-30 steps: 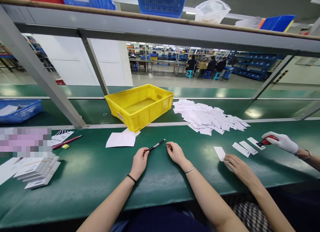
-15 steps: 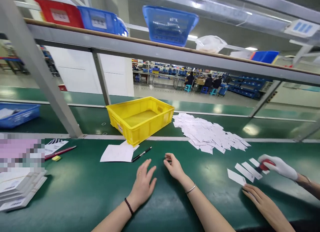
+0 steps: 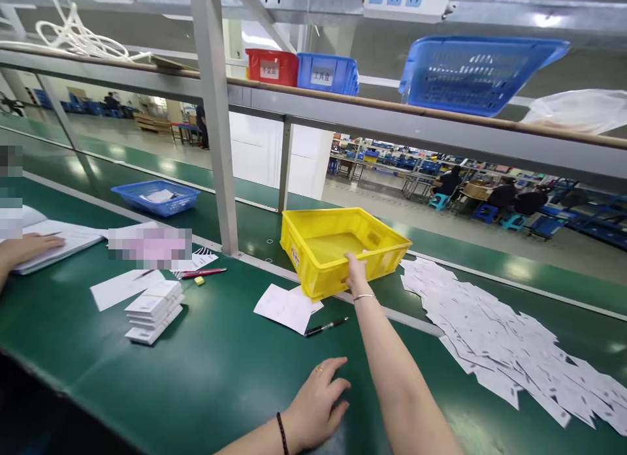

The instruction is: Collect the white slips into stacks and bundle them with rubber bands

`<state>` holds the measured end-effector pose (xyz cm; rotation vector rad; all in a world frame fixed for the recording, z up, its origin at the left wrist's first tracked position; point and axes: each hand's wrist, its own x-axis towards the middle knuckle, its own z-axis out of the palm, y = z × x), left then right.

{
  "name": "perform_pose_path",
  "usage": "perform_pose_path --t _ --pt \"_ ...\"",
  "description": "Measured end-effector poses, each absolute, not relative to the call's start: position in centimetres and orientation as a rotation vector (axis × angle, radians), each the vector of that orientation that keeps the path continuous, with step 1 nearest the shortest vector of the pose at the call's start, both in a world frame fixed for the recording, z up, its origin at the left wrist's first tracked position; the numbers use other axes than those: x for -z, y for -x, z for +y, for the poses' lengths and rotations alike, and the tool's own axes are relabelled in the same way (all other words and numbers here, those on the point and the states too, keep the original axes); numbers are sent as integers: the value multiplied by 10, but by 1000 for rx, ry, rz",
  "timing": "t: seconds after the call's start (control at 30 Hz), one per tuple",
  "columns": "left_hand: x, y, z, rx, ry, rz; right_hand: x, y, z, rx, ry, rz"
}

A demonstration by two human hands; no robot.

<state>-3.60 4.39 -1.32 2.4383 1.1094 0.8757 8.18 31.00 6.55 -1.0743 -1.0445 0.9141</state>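
Note:
My right hand [image 3: 356,273] reaches forward and grips the front rim of a yellow plastic bin [image 3: 321,272], fingers hooked over the edge. The bin's visible floor is bare; it stands tilted to my view across the metal strip of the bench. Lower down, my left hand [image 3: 317,401] rests over the green bench top with fingers apart, holding nothing. Between the hands and the bin lie a black pen [image 3: 326,326] and white sheets [image 3: 281,308], one partly under the bin's corner. To the right spreads a heap of white paper slips [image 3: 494,331].
Banded stacks of white cards [image 3: 154,311], a red pen [image 3: 203,272] and a blue basket [image 3: 157,197] are on the left. Another person's hand [image 3: 34,247] lies on an open book there. A metal post [image 3: 215,128] and overhead shelf [image 3: 382,109] frame the bench.
My right hand has moved forward from above the bench onto the bin's front rim. My left hand stays open. The view has turned left; the co-worker's stamping hands have left the picture.

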Motion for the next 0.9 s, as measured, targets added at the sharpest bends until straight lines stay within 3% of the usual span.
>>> perform_pose_path --t 0.5,0.9 --pt "57 27 65 -736 -2636 908 -56 -69 311 -967 753 -759" --pt "54 26 58 -735 -2569 890 -51 -43 360 -768 912 -746"
